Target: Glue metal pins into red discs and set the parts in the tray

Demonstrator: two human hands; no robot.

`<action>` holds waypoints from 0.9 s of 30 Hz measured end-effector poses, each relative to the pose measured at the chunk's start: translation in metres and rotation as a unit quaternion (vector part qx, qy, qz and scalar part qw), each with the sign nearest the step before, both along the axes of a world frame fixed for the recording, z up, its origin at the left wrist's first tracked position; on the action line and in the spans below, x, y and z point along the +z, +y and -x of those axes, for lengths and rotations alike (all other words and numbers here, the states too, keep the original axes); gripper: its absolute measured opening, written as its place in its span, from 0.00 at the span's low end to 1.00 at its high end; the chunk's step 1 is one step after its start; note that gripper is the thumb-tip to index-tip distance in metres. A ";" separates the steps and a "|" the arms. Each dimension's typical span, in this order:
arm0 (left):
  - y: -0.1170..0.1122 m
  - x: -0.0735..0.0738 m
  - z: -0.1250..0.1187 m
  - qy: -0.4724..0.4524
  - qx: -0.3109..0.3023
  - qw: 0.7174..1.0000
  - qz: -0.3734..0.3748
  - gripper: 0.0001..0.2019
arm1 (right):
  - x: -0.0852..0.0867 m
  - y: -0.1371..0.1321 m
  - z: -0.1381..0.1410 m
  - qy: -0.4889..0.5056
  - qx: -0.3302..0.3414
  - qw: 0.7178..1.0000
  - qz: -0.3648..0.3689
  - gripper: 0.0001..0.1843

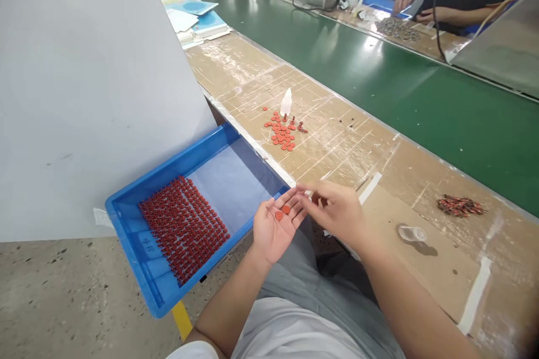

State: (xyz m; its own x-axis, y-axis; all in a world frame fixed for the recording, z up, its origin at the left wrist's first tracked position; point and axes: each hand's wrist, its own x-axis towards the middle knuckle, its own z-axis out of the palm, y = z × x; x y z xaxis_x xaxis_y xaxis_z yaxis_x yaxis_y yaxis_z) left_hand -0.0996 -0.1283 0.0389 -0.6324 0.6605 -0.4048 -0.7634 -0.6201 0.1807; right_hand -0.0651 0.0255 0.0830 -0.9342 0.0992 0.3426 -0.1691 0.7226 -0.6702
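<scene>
My left hand (273,227) lies palm up over the corner of a blue plastic tray (168,164), with two flat red discs (282,211) resting on the palm. My right hand (334,210) is just beside the left fingertips, its fingers drawn together. Anything between those fingers is hidden. The tray has a pale blue liner and holds close rows of dark red parts (183,230). On the bench, a loose scatter of red discs (282,133) lies by a small white plastic bottle (286,102).
A tape-marked cardboard-covered bench (248,81) runs beside a green conveyor belt (379,78). A heap of red-and-dark parts (460,206) and a clear plastic piece (411,233) lie to the right. A white panel (84,95) stands left. A co-worker's hands (438,14) work across the belt.
</scene>
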 end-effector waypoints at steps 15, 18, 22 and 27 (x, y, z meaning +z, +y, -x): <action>0.034 0.008 -0.042 0.010 -0.091 0.996 0.009 0.22 | -0.027 -0.001 -0.083 0.066 0.014 0.974 -0.216 0.15; 0.040 0.011 -0.050 0.012 -0.107 0.994 -0.001 0.20 | -0.028 0.001 -0.091 0.041 0.012 0.981 -0.191 0.15; 0.048 0.014 -0.059 0.030 -0.114 0.993 -0.004 0.19 | -0.028 0.005 -0.098 0.014 0.007 0.986 -0.165 0.11; 0.056 0.015 -0.070 0.005 -0.118 0.993 -0.001 0.15 | -0.023 0.014 -0.108 -0.032 0.005 0.997 -0.075 0.09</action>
